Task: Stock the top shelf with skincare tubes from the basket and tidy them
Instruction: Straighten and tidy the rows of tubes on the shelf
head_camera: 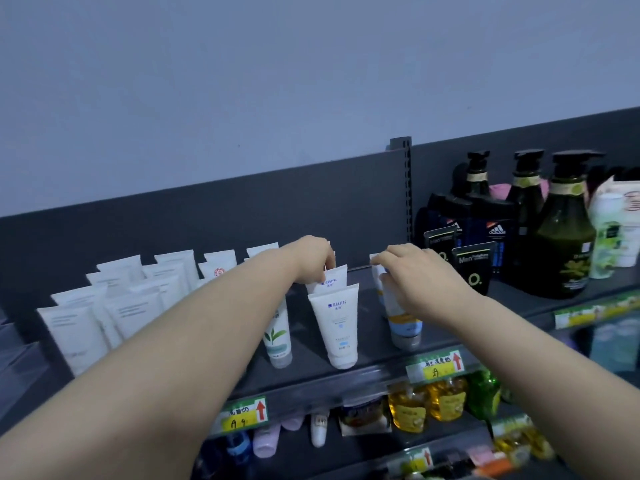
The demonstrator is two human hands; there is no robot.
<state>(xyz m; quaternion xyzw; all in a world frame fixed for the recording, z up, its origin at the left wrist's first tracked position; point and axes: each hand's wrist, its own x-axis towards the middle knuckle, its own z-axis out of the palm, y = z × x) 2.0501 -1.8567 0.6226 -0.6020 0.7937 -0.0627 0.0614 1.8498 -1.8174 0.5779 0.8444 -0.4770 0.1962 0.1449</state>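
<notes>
On the dark top shelf (367, 344) white skincare tubes stand cap-down in rows. My left hand (311, 259) pinches the top edge of a white blue-lettered tube (334, 277) in the second row, behind a matching front tube (336, 323). A tube with a green leaf print (278, 336) stands just left, partly hidden by my left forearm. My right hand (415, 275) grips the top of a white tube with a yellow and blue band (403, 327) on the right. The basket is out of view.
A block of plain white tubes (114, 306) fills the shelf's left part. Dark pump bottles (561, 230) and black boxes (472, 268) stand on the right section past the upright post (408, 202). Yellow bottles (426, 405) and price tags (436, 365) sit below.
</notes>
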